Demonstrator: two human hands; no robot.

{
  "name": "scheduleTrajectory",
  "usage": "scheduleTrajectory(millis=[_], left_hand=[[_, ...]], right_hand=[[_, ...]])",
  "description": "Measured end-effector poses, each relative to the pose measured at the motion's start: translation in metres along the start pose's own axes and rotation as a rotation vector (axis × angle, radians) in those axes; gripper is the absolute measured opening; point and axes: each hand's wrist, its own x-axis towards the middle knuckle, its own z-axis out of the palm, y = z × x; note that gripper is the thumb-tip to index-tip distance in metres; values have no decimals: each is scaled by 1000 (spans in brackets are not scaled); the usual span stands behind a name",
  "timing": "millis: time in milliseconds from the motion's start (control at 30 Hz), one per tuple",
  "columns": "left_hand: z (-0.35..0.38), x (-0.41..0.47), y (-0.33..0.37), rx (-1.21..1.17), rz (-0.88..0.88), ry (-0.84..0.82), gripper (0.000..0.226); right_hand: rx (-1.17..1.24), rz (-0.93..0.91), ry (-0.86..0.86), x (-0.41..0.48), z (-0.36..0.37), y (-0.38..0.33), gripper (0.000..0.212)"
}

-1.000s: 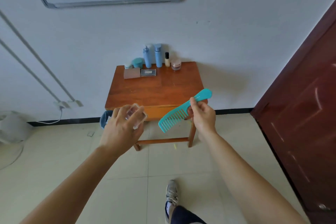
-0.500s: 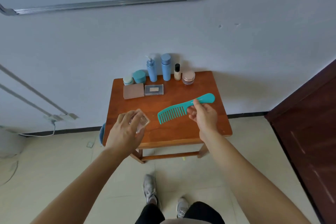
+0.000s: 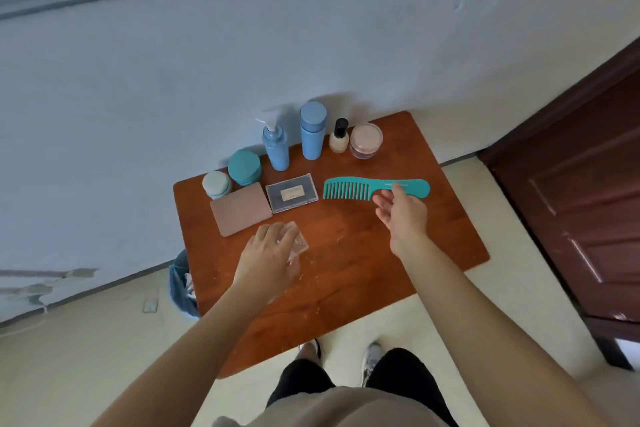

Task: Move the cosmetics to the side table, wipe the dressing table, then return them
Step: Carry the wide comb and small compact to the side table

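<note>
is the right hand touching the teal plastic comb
Cannot tell. In the head view a fingertip of the right hand overlaps the handle of the teal plastic comb, but pressing or hovering isn't shown.

Left grip [image 3: 268,253] holds clear box [image 3: 300,243] on table [image 3: 346,270]; right grip [image 3: 401,215] slack-fingered at comb [image 3: 363,184].

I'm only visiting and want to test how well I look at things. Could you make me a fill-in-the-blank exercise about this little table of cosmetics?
1. The teal ____ lies flat on the wooden table, near the open right hand.
2. The small bottle between the tall blue bottle and the pink jar has a ____ cap.
3. The clear box is gripped by the ____ hand.
Missing words: comb, black, left.
</note>
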Motion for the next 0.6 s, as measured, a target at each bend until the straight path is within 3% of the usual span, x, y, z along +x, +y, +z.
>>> scheduleTrajectory(millis=[300, 400, 467, 600], left_hand=[[28, 26, -36, 76, 137, -140, 53], [32, 26, -46, 123, 153, -158, 55], [33, 25, -51, 158, 139, -146, 56], [38, 18, -58, 199, 90, -99, 56]], right_hand=[[131, 189, -15, 43, 49, 20, 29], [-89, 229, -65, 47, 54, 26, 32], [-459, 86, -69, 47, 54, 35, 34], [-1054, -587, -57, 48, 50, 53, 23]])
